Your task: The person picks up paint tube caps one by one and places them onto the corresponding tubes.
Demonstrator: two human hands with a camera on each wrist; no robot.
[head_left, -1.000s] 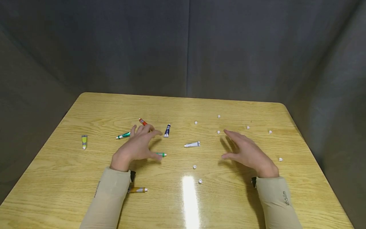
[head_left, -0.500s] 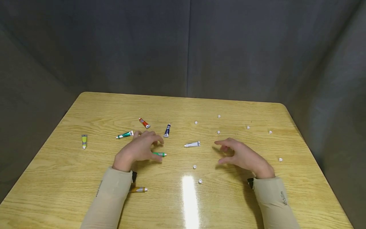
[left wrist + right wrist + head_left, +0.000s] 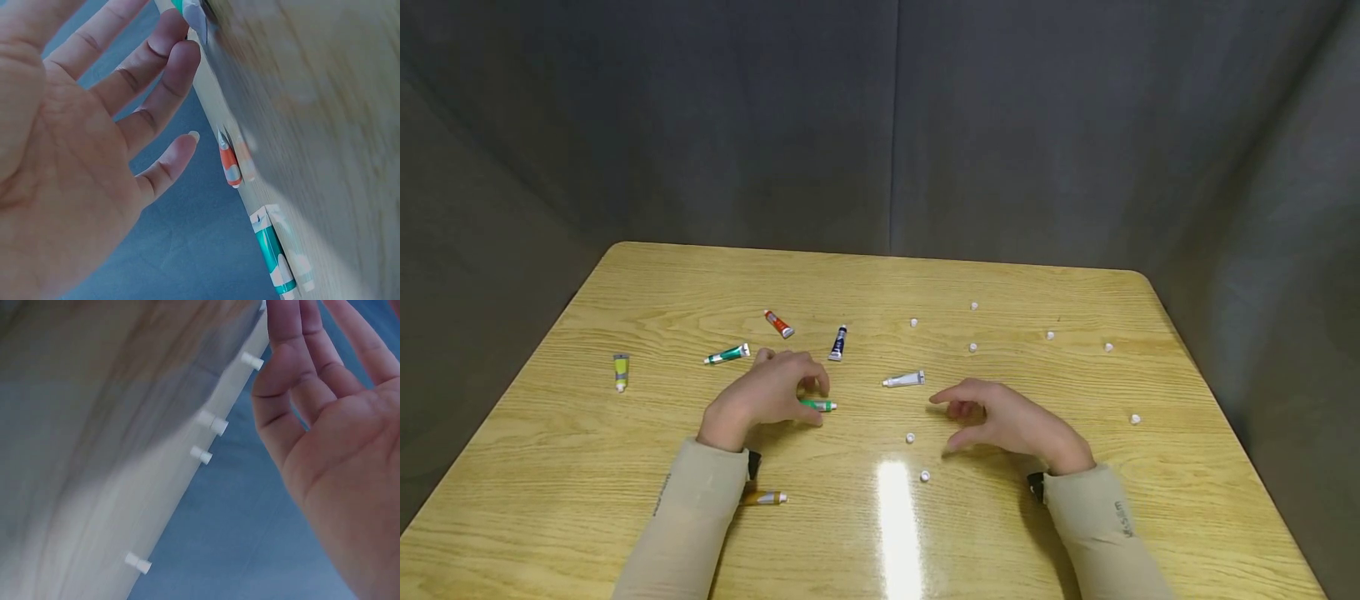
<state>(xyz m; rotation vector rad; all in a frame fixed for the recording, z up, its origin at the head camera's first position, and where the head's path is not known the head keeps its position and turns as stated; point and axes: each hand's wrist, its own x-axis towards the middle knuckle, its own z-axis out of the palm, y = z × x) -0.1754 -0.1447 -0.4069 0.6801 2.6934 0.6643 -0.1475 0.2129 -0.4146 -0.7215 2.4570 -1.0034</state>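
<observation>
My left hand (image 3: 767, 392) hovers over a light green paint tube (image 3: 820, 406), its thumb and bent fingers spread on either side of the tube's capped end. In the left wrist view the crimped end of a green tube (image 3: 195, 17) shows by the fingertips, and no firm grip is visible. My right hand (image 3: 1011, 421) floats above the table with thumb and index finger apart, holding nothing. Just left of it lie two small white caps (image 3: 910, 437), and beyond its fingertips rests a white paint tube (image 3: 905, 379).
More paint tubes lie on the wooden table (image 3: 850, 283): red (image 3: 778, 323), dark blue (image 3: 838, 342), dark green (image 3: 727, 354), yellow-green (image 3: 621, 372) and ochre (image 3: 765, 498). Several white caps (image 3: 973, 347) are scattered on the right. A dark curtain (image 3: 880, 125) hangs behind.
My right hand has moved left and slightly nearer, toward the two front caps. My left hand has drawn back a little from the red tube, its fingers curving more around the light green tube.
</observation>
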